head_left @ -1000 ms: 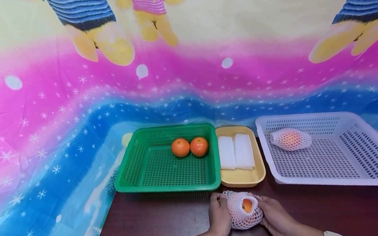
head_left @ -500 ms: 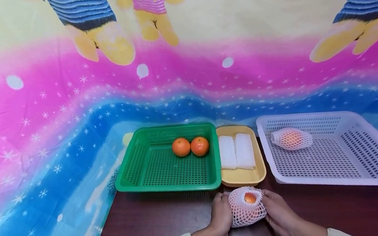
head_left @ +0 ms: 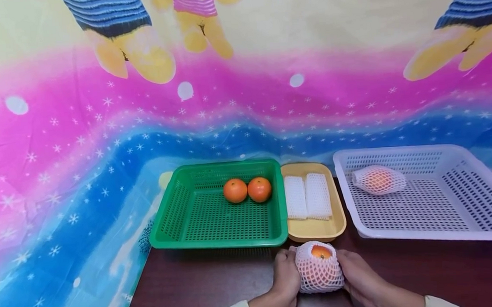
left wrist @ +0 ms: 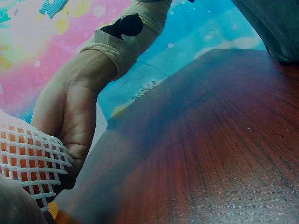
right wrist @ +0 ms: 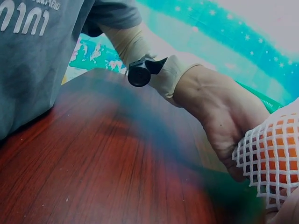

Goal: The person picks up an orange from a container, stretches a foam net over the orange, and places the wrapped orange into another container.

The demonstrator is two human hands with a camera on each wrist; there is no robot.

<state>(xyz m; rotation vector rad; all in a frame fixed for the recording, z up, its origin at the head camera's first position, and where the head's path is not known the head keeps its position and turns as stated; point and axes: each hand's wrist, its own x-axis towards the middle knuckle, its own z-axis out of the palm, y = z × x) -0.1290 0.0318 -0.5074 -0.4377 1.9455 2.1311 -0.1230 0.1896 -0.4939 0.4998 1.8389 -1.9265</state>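
Note:
An orange (head_left: 321,252) sits inside a white foam fruit net (head_left: 320,275), held just above or on the table's front part in the head view. The fruit's top shows through the net's round opening. My left hand (head_left: 285,275) grips the netted orange from the left side, and my right hand (head_left: 363,275) grips it from the right. In the left wrist view the foam net (left wrist: 32,158) covers the fruit at the lower left. The right wrist view has the net (right wrist: 275,154) at its right edge. Several fingertips are hidden behind the net.
Behind the hands stand a green basket (head_left: 217,244) with two bare oranges (head_left: 247,190), a yellow tray (head_left: 314,234) with two flat foam nets (head_left: 307,196), and a pale lavender basket (head_left: 437,235) holding one netted orange (head_left: 378,180). A patterned cloth (head_left: 243,102) hangs behind.
Both hands have moved slightly away from me with the netted orange. The net's opening now faces more upward and away, showing more of the fruit's top.

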